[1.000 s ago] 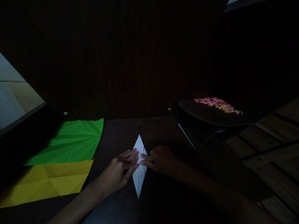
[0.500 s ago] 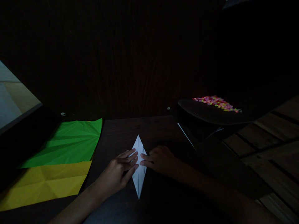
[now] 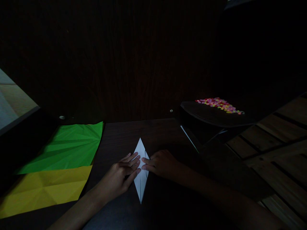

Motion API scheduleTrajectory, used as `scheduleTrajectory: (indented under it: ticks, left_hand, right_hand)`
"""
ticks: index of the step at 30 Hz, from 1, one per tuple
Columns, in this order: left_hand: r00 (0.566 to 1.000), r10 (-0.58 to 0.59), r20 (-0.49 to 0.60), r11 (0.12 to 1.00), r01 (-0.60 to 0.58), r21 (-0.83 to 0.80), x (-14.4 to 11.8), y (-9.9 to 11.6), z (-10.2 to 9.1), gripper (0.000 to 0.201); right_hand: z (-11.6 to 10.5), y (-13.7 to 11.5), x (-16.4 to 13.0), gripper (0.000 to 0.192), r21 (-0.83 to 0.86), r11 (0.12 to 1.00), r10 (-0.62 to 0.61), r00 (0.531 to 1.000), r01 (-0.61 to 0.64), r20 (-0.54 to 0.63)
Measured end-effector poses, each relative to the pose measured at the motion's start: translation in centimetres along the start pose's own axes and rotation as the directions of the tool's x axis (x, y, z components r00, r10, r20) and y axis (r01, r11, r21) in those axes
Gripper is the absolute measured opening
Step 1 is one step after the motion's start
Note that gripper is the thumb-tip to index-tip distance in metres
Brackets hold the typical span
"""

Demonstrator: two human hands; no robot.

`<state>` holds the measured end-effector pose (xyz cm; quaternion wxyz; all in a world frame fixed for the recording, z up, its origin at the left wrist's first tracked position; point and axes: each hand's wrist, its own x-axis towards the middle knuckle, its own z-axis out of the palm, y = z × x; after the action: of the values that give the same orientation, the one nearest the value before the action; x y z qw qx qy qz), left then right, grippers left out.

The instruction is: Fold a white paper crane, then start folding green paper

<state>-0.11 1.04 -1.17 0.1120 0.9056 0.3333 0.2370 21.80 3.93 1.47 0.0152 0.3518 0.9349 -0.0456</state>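
The left hand (image 3: 117, 177) spreads its fingers over a folded white paper diamond (image 3: 140, 184) on the dark tabletop (image 3: 120, 132); the right hand (image 3: 165, 163) touches its right side, whether pinching I can't tell. Leftward lie creased yellow paper (image 3: 48, 187), then green paper (image 3: 74, 145).

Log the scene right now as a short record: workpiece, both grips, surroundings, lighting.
Workpiece: white folded paper, slim diamond, points facing toward and away from the person
Left grip: fingers spread, tips on the paper's left side
Right grip: two digits on the paper's right side, the others curled
Surface: dark tabletop
Left side: creased green sheet; yellow sheet showing nearer the person
Right side: small multicoloured pieces on a dark shelf
Lighting: dim
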Motion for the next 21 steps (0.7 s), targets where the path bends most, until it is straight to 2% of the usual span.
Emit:
scheduleTrajectory:
  ticks: [16, 21]
  left_hand:
    - [0.999, 0.007, -0.041, 1.0, -0.008, -0.004, -0.1, 0.0, 0.25, 0.034]
    - [0.999, 0.037, -0.017, 0.999, -0.036, 0.026, -0.17, -0.07, 0.1, 0.04]
  right_hand:
    - [0.06, 0.53, 0.03, 0.035, 0.015, 1.0, 0.003, 1.0, -0.003, -0.004]
    - [0.3, 0.56, 0.03, 0.037, 0.022, 1.0, -0.003, 1.0, 0.004, -0.031]
